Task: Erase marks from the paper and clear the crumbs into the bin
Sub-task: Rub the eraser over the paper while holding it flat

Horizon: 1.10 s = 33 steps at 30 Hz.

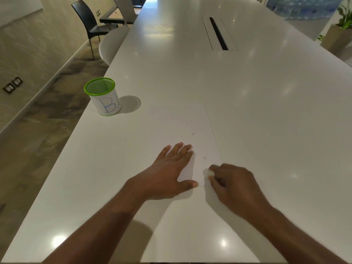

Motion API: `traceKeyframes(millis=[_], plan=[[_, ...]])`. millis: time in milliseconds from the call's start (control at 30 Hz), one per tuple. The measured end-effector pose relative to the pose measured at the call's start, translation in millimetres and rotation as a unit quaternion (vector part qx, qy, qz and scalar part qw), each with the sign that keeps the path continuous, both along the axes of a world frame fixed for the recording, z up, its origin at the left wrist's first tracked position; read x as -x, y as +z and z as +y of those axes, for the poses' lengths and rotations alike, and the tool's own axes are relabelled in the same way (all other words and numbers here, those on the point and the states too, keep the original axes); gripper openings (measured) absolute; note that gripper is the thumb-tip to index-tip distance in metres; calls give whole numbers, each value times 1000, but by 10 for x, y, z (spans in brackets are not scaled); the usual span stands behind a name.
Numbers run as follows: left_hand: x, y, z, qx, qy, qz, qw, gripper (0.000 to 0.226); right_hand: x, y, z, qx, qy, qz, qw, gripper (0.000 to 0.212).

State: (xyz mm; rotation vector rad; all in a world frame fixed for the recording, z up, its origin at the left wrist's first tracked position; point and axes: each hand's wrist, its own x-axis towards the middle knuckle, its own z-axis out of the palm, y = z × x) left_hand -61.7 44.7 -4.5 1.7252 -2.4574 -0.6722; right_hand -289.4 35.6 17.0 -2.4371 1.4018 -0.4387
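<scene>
A white sheet of paper (190,126) lies flat on the white table (266,111). Two small dark marks show on it, one near its middle (193,133) and one near its lower right (204,158). My left hand (169,172) presses flat on the paper's near part, fingers straight and spread. My right hand (230,185) pinches a small white eraser (208,172) at the paper's near right corner. A small bin (102,97) with a green mesh rim and a white label lettered in blue stands upright at the left, well apart from the paper.
The table's left edge runs close beside the bin, with carpeted floor below. A long cable slot (219,33) is set into the tabletop far ahead. A black chair (89,21) and a white chair (112,44) stand at the far left side.
</scene>
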Motion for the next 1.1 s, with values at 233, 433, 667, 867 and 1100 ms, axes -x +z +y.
traceKeyframes(millis=[233,433,667,867,1100], plan=[[8,18,-2,4,-2,-2,1000,89,188,29,-80,25,-75,7,997,20],[-2,-8,-7,5,-6,-9,1000,90,125,-6,40,17,-48,20,999,16],[-3,-21,-9,9,-6,-6,1000,90,-59,-45,-3,18,-13,-13,1000,6],[-1,-19,-11,12,-5,-1,1000,90,-195,-53,-393,38,-74,-27,996,17],[-22,-14,-15,-3,12,39,999,98,-315,-201,-248,21,-75,-75,994,19]])
